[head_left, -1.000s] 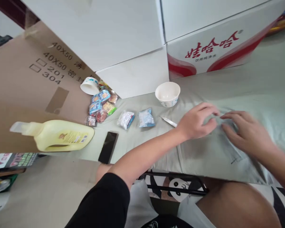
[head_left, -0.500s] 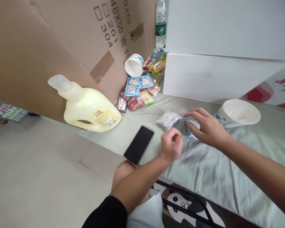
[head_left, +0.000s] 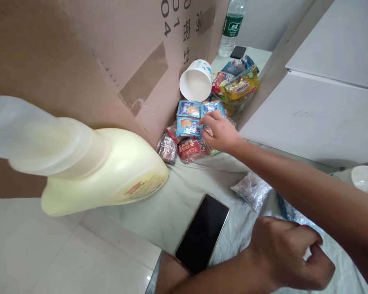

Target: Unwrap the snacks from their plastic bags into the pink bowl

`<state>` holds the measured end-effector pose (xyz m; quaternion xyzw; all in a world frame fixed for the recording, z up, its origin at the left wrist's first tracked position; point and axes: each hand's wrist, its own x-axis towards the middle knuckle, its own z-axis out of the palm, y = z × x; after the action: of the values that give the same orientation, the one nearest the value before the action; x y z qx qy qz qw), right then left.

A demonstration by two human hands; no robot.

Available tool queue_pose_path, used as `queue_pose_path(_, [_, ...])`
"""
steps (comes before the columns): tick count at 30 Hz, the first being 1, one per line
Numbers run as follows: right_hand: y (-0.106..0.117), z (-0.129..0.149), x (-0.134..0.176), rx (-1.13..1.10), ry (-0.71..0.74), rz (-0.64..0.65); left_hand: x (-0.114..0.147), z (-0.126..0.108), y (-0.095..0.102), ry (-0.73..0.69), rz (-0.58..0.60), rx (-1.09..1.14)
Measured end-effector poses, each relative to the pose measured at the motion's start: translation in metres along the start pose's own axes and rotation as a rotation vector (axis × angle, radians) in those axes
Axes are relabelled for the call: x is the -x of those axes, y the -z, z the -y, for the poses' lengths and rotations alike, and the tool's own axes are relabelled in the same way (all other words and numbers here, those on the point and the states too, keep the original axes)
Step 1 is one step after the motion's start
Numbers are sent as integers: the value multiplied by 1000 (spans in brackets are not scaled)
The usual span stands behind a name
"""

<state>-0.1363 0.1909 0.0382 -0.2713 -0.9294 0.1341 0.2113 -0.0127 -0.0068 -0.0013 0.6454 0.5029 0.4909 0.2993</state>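
Note:
My right hand (head_left: 221, 131) reaches over a pile of snack packets, fingers bent and apart. Its fingertips touch the edge of a blue snack packet (head_left: 188, 126); two more blue ones lie behind. Red packets (head_left: 191, 149) and a dark, shiny packet (head_left: 167, 149) lie at the front of the pile. My left hand (head_left: 290, 253) is curled closed near the lower right, above the cloth. A small pale spot shows through its thumb loop; what it holds, if anything, is hidden. A clear bag of white contents (head_left: 252, 190) lies under my right forearm, near a blue packet (head_left: 294, 212) partly covered by it.
A black phone (head_left: 202, 232) lies at the cloth's edge. A large yellow jug (head_left: 110, 171) leans by a cardboard box (head_left: 135, 53). One paper tub (head_left: 196, 81) lies tipped behind the snacks; another (head_left: 366, 179) stands right. A water bottle (head_left: 231, 30) and white box (head_left: 322, 110) are behind.
My right hand has left the blue packet by the right tub and moved left to the snack pile. My left hand stays curled. The view has shifted closer and to the left.

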Motion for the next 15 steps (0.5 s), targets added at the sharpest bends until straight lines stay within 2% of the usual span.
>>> queue_pose_path(2, [2,-7,-8,43,-52,-29,-1,-5,6,23,-76,13])
queue_pose_path(4, [6,-16,-15,82,-154,-76,0,-9,14,46,-98,51])
queue_pose_path(7, [14,-26,-23,167,-425,-120,1,-15,21,123,-61,117])
queue_pose_path(9, [18,-28,-27,262,-581,-55,1,-18,23,179,-39,158])
queue_pose_path(12, [22,-26,-35,376,-633,61,-3,-23,23,247,18,216])
queue_pose_path(15, [27,-24,-44,441,-624,96,-7,-27,26,314,133,262])
